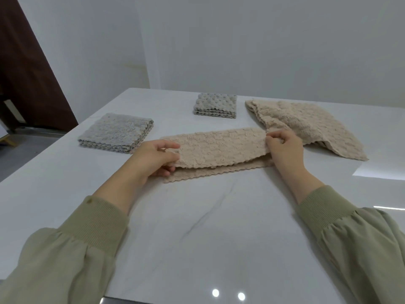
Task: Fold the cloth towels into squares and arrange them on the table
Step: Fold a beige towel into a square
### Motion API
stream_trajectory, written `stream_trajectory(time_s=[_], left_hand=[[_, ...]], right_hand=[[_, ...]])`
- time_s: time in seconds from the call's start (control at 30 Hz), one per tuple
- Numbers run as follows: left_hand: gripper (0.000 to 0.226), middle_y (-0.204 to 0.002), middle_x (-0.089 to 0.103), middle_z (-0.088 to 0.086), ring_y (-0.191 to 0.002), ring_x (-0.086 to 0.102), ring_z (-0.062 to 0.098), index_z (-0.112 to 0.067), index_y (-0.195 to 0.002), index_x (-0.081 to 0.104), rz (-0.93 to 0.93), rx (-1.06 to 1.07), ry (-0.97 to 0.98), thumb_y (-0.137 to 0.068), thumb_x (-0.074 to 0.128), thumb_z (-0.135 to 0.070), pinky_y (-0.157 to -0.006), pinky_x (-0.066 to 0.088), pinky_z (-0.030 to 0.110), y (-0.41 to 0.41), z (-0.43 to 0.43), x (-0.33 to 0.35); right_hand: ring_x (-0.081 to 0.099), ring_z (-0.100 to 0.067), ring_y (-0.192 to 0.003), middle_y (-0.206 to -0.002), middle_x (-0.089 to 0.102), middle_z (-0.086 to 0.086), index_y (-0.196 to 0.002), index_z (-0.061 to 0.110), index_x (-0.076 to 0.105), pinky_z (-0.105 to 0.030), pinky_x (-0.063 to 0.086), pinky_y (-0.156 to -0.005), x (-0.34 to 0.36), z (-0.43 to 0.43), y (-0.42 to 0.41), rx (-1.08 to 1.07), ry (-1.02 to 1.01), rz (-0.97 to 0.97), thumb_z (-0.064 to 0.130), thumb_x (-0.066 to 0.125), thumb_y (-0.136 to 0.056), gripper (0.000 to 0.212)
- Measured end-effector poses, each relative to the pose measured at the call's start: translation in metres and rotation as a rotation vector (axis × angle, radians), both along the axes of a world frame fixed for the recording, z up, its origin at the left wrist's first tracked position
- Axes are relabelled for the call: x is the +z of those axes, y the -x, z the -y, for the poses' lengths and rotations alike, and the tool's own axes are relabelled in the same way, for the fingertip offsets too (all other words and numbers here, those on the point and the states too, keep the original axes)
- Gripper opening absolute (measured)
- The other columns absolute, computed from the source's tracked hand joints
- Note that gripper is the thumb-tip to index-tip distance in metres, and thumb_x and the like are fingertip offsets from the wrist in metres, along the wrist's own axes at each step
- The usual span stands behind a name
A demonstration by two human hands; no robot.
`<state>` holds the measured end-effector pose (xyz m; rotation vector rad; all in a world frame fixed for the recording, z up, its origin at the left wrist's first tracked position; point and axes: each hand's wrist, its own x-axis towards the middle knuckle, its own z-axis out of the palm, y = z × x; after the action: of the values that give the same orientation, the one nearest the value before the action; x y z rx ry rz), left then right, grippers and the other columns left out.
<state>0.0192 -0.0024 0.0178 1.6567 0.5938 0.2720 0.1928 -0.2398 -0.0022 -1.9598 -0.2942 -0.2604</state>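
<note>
Olive sleeves (65, 249) enter from the near edge of the tabletop (208, 227), both arms reaching to mid-tabletop. Beige towel (219, 148) lies there as a long strip folded lengthways. Left hand (157, 159) grips the left end of its upper layer, thumb on top and fingers beneath; right hand (283, 148) pinches the right end. The upper layer is raised slightly and sits short of the lower layer, whose scalloped edge shows on the near side. Assessment: lengthways fold in hand, not yet seated. Recommended: keep the layer taut between both hands, bring its scalloped edge flush with the one below, lay it down flat, then fold end to end for a square. Unfolded beige towels (306, 123) lie heaped toward the right edge, just beside the right hand. One small grey folded stack (215, 108) sits near the far edge; a larger grey stack (116, 133) sits near the left edge. Surface is glossy white marble-effect with faint grey veining and light glare. Plain white wall (263, 40) behind; dark brown door (26, 73) at left.
</note>
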Motion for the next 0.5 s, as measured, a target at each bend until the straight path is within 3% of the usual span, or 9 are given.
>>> stream_trajectory(time_s=[0.1, 0.17, 0.23, 0.37, 0.43, 0.5], left_hand=[[0.021, -0.064, 0.056, 0.000, -0.044, 0.057, 0.010, -0.018, -0.104, 0.068, 0.007, 0.055, -0.068, -0.086, 0.065, -0.007, -0.041, 0.046, 0.018, 0.003, 0.001, -0.001], [0.019, -0.063, 0.053, 0.000, -0.043, 0.056, 0.010, -0.017, -0.102, 0.069, -0.001, 0.065, -0.106, -0.086, 0.064, -0.007, -0.039, 0.045, 0.018, 0.003, 0.001, -0.001], [0.020, -0.062, 0.053, 0.000, -0.042, 0.055, 0.009, -0.016, -0.101, 0.069, -0.007, 0.064, -0.145, -0.086, 0.064, -0.005, -0.039, 0.045, 0.018, 0.004, -0.001, 0.000], [0.021, -0.051, 0.055, -0.004, -0.044, 0.055, 0.008, -0.017, -0.096, 0.069, 0.015, 0.052, -0.191, -0.082, 0.068, -0.003, -0.044, 0.048, 0.020, 0.005, -0.004, 0.004], [0.022, -0.045, 0.052, -0.010, -0.047, 0.055, 0.007, -0.018, -0.095, 0.069, 0.007, 0.006, -0.219, -0.080, 0.070, -0.002, -0.048, 0.049, 0.021, 0.007, -0.006, 0.006], [0.023, -0.043, 0.048, -0.012, -0.051, 0.054, 0.008, -0.018, -0.095, 0.069, -0.019, -0.051, -0.234, -0.079, 0.070, -0.001, -0.050, 0.049, 0.022, 0.009, -0.009, 0.007]], right_hand=[[0.053, -0.018, -0.109, -0.114, 0.061, -0.002, -0.106, 0.016, 0.064, -0.028, 0.039, -0.091, -0.005, 0.007, 0.001, 0.037, 0.182, -0.013, 0.016, 0.058, -0.086, 0.021], [0.050, -0.018, -0.113, -0.117, 0.059, -0.002, -0.108, 0.015, 0.064, -0.023, 0.034, -0.087, -0.004, 0.008, 0.003, 0.035, 0.224, -0.004, 0.012, 0.057, -0.086, 0.023], [0.053, -0.018, -0.106, -0.112, 0.061, -0.002, -0.106, 0.015, 0.065, -0.021, 0.034, -0.081, -0.003, 0.008, 0.003, 0.021, 0.210, -0.001, 0.010, 0.055, -0.085, 0.024], [0.051, -0.008, -0.061, -0.072, 0.059, 0.006, -0.096, 0.016, 0.065, -0.013, 0.036, -0.053, 0.000, 0.009, 0.005, -0.020, 0.105, 0.028, 0.006, 0.051, -0.083, 0.021], [0.051, -0.009, -0.060, -0.071, 0.060, 0.003, -0.092, 0.016, 0.064, -0.014, 0.037, -0.052, 0.001, 0.009, 0.006, -0.020, 0.089, 0.038, 0.003, 0.050, -0.081, 0.023], [0.056, -0.016, -0.073, -0.080, 0.063, -0.002, -0.088, 0.017, 0.063, -0.021, 0.039, -0.062, 0.001, 0.008, 0.007, -0.010, 0.113, 0.026, 0.001, 0.048, -0.077, 0.025]])
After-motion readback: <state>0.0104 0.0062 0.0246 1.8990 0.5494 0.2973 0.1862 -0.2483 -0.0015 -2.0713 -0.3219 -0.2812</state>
